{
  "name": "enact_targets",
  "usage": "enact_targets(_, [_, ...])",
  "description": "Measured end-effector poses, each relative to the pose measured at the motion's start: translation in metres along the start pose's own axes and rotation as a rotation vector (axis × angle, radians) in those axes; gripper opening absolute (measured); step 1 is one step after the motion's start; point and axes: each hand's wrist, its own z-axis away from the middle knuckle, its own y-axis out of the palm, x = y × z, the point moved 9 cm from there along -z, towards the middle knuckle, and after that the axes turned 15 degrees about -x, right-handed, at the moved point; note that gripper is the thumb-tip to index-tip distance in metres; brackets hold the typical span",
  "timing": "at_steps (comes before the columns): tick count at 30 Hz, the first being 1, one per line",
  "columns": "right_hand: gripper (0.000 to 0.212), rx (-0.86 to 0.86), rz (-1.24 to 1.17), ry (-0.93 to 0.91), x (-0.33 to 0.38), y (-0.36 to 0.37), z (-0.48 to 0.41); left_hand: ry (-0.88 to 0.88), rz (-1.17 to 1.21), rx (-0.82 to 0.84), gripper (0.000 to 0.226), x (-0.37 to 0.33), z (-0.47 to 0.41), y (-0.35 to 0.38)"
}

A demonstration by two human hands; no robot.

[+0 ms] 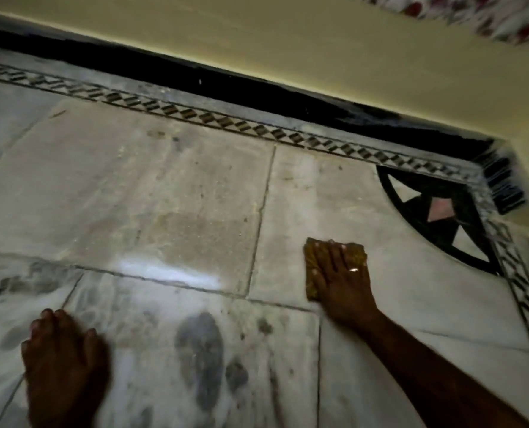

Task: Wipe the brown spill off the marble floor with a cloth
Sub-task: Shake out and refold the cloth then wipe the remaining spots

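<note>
My right hand lies flat, fingers spread, on a folded yellow-brown cloth and presses it onto the marble floor right of centre. A ring shows on one finger. A faint brownish smear stains the pale slab to the left of the cloth, with a wet shine just below it. My left hand rests palm down on the floor at the lower left, fingers together, holding nothing.
A black skirting and a cream wall run along the far side. A patterned border strip and a black fan-shaped inlay mark the corner at right. Grey veining darkens the near slabs. Floral fabric hangs at top right.
</note>
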Motion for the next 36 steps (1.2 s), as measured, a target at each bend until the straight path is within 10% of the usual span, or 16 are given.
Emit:
enact_targets(4, [0.06,0.044,0.053,0.064,-0.048,-0.006,0.057,-0.196,0.214,0.228,0.071,-0.017,-0.009,-0.01])
enact_targets(19, [0.046,-0.047,-0.352,0.053,0.026,-0.065,0.168,0.114,0.615,0.59,0.081,-0.225,0.068,-0.079])
enact_targets(24, [0.07,0.198,-0.252,-0.538,0.103,-0.058,0.253,0.125,0.612,0.634,0.081,-0.225,0.077,-0.091])
enact_targets(26, [0.047,0.269,-0.308,-0.635,0.096,-0.07,0.273,0.075,0.627,0.646,0.078,-0.222,0.071,-0.095])
enact_targets(36, [0.016,0.26,-0.861,0.703,-0.117,-0.164,0.213,-0.169,0.916,0.688,0.048,-0.288,0.041,-0.119])
